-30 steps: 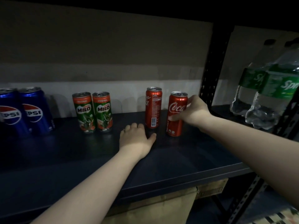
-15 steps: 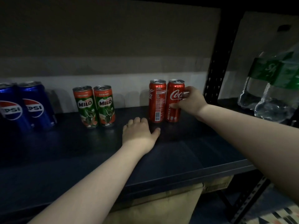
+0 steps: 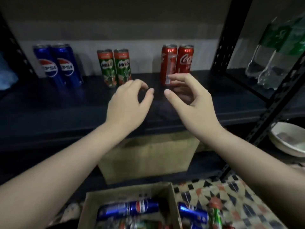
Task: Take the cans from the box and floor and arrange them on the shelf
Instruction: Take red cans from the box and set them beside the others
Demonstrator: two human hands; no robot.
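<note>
Shelf: the dark metal shelf board (image 3: 214, 103) carries six upright cans along its back edge, sorted by brand, presumably so that like stands with like.
Pairs: two tall blue Pepsi cans (image 3: 57, 65) at 10 o'clock, two green-and-orange Milo cans (image 3: 115, 66) at 11 o'clock, two slim red Coca-Cola cans (image 3: 176, 61) at 12 o'clock; each pair stands side by side and touching, the pairs well apart.
Left hand: the left hand (image 3: 128, 103) hovers over the shelf near the centre, just in front of the Milo pair, fingers loosely curled, holding nothing.
Right hand: the right hand (image 3: 189, 100) is likewise released, thumb and fingers spread in a half-open curl in front of the Coca-Cola pair; whether a fingertip grazes a can I cannot tell.
Supply: the open brown cardboard box (image 3: 171, 204) at 6 o'clock holds more cans lying on their sides; a loose blue can (image 3: 193, 214) lies just beside it on the patterned floor (image 3: 247, 204).
Judgement: much remains to be shelved.
</note>
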